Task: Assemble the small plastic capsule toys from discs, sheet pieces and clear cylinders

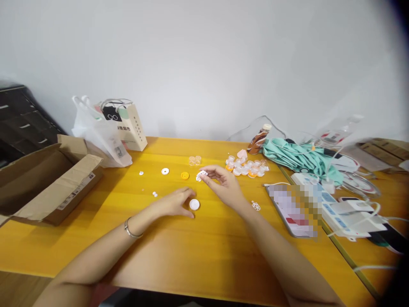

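Note:
My right hand (223, 183) pinches a small white plastic piece with cut-outs (201, 175) between thumb and fingertips, a little above the table. My left hand (179, 202) rests low over the table with thumb and fingers apart. Just at its fingertips lies a round white cap-like part (194, 204), which it does not appear to grip. Beyond the hands are a yellow disc (184, 175), a white ring (165, 171) and a cluster of clear round cups (194, 160). Off to the right of my right wrist sits a white cut-out piece (255, 205).
Several lidded clear cups (246, 166) stand grouped at the back right, near a brown bottle (259, 138) and a green folded umbrella (300, 157). A phone (292, 211) and a power strip (335, 209) lie rightward. An open cardboard box (60, 183) and bags (99, 136) occupy the left.

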A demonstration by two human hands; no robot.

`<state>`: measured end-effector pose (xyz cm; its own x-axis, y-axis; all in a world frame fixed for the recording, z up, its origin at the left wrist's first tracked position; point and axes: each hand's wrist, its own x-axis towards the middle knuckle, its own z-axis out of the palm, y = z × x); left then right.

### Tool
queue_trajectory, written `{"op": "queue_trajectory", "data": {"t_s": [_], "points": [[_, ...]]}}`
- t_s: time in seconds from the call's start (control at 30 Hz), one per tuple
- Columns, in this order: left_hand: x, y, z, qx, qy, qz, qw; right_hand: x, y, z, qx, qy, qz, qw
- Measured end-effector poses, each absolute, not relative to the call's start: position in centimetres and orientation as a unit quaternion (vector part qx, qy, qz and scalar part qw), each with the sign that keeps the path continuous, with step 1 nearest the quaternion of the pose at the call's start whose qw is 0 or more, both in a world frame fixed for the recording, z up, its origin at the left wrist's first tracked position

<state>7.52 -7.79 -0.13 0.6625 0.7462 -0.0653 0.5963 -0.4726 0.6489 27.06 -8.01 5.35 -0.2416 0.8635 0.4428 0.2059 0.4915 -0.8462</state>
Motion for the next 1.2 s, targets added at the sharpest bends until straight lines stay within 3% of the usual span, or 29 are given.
{"op": "queue_trajectory", "data": {"t_s": [0.2, 0.4, 0.6, 0.77, 0.93, 1.2], "points": [[8.8, -8.4, -1.5, 0.841, 0.388, 0.198, 0.321, 27.2, -8.0, 5.6, -0.375, -0.719, 0.349, 0.470], [8.6, -7.6, -1.6, 0.719, 0.402, 0.303, 0.480, 27.4, -7.5, 5.3, -0.373, -0.730, 0.402, 0.408], [8.9, -9.2, 2.9, 0.629, 0.379, 0.371, 0.569, 27.7, -8.1, 6.4, -0.363, -0.695, 0.459, 0.416], [9.3, -11.5, 5.8, 0.611, 0.344, 0.395, 0.593, 27.8, -9.5, 7.9, -0.339, -0.729, 0.416, 0.424], [9.3, -12.2, 6.6, 0.588, 0.336, 0.437, 0.592, 28.1, -10.3, 8.4, -0.331, -0.735, 0.396, 0.441], [9.1, -12.4, 7.1, 0.624, 0.349, 0.407, 0.569, 28.1, -10.8, 8.6, -0.284, -0.798, 0.295, 0.443]]}}
